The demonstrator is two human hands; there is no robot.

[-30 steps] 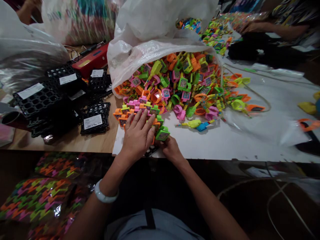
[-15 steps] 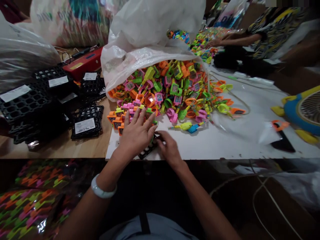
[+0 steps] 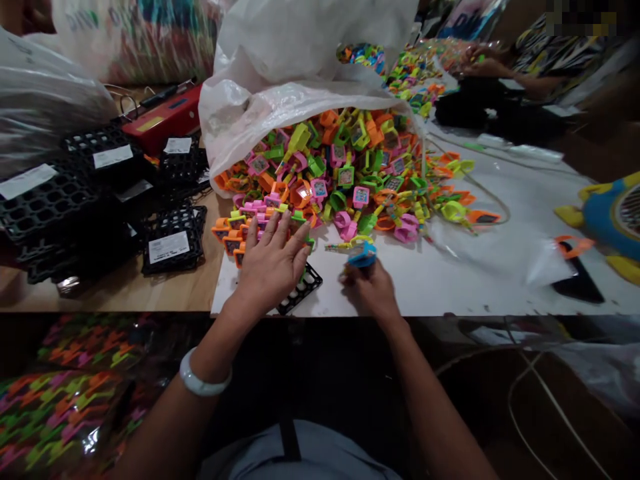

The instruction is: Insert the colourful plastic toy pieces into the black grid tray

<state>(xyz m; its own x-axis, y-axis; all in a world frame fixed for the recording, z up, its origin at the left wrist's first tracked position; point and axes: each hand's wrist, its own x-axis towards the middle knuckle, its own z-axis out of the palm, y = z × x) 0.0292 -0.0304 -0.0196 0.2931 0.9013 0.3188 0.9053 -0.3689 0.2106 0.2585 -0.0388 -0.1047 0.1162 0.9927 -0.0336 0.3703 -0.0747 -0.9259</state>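
Note:
My left hand [image 3: 273,265] lies flat, fingers spread, on rows of small coloured toy watches set in a black grid tray [image 3: 301,289] at the near table edge. My right hand [image 3: 371,288] is just right of the tray, fingers closed on a blue toy watch [image 3: 362,253]. Behind both hands a big heap of loose toy watches [image 3: 350,167], orange, pink, green and yellow, spills out of a white plastic bag [image 3: 280,67] onto a white sheet [image 3: 480,267].
Stacks of black grid trays [image 3: 75,200] with white labels and a red box [image 3: 163,120] stand at the left. Another person's hands [image 3: 480,63] work at a far pile. A blue and yellow toy [image 3: 613,217] lies at the right edge. Packed bags [image 3: 60,393] sit below left.
My right hand left the tray's side, moved right and picked up a blue watch. The green watch it held a second ago is gone from it. My left hand stayed on the tray.

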